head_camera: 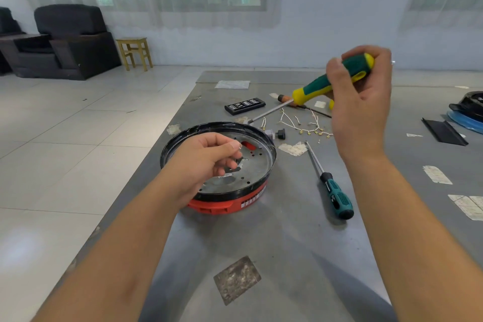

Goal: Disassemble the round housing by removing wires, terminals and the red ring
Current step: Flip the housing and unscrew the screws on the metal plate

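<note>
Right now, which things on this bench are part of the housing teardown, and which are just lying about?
In the job:
round housing
red ring under it
green-and-yellow screwdriver, held in the right hand
left hand over the housing
removed wires

Lying about:
second screwdriver
bit set
black strip
paper

Print on the red ring (251,201) label is illegible

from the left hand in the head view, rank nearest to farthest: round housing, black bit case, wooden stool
1. Round housing, directly under the left hand.
2. Black bit case, farther back on the table, slightly right.
3. Wooden stool, on the floor by the far wall, to the left.
</note>
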The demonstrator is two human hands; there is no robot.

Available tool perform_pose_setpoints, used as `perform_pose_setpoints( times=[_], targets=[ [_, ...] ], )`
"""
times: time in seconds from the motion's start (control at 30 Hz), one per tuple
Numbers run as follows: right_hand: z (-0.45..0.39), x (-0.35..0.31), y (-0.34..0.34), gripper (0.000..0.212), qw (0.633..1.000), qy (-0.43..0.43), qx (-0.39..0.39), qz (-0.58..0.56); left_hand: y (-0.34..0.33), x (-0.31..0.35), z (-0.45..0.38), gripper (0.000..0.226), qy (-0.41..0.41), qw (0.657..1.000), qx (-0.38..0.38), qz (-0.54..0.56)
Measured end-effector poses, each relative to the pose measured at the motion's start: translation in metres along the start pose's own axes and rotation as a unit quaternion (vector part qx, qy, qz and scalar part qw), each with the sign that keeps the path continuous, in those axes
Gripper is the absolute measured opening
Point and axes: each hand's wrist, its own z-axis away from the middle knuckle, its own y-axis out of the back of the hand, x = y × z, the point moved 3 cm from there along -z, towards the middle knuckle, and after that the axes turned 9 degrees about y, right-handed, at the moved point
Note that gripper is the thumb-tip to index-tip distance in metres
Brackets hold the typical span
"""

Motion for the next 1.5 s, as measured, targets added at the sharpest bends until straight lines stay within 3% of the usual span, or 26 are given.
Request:
perform_pose_setpoints(
  times=[0.2,0.33,0.47,0.87,0.97,1.07,1.17,1.23,1.37,1.5],
  targets=[
    [0.020,-0.004,-0.019,0.019,0.978,0.104,-0.160,0.081,-0.010,0.002,0.001,0.008,0.054,0.998,0.007,0.017],
    [0.041,0.010,-0.034,0.016,0.920,0.167,-0.317,0.161,-0.014,0.008,-0.001,0.010,0.061,0.997,0.006,0.043],
    [0.061,0.023,-0.045,0.007,0.866,0.148,-0.428,0.212,-0.018,0.010,-0.001,0.013,0.054,0.998,0.005,0.045],
    [0.069,0.030,-0.048,0.007,0.868,0.121,-0.417,0.240,-0.014,0.005,-0.003,0.016,0.057,0.998,0.029,-0.007],
    [0.068,0.030,-0.048,0.005,0.868,0.105,-0.423,0.239,-0.015,0.003,0.001,0.018,0.006,0.996,0.058,-0.070],
    [0.056,0.037,-0.037,0.003,0.879,0.066,-0.390,0.267,-0.023,-0.005,0.014,0.016,-0.118,0.939,0.129,-0.296],
    [0.030,0.062,-0.015,0.004,0.863,-0.002,-0.354,0.360,-0.039,-0.025,0.031,0.026,-0.193,0.815,0.170,-0.520],
    [0.017,0.086,0.004,0.005,0.827,-0.051,-0.367,0.422,-0.046,-0.036,0.036,0.038,-0.227,0.754,0.201,-0.582],
    [0.006,0.139,0.048,0.005,0.735,-0.133,-0.403,0.528,-0.048,-0.048,0.037,0.040,-0.277,0.712,0.217,-0.608],
    [0.000,0.177,0.078,0.014,0.677,-0.195,-0.416,0.575,-0.049,-0.054,0.033,0.028,-0.317,0.676,0.221,-0.628]
  ],
)
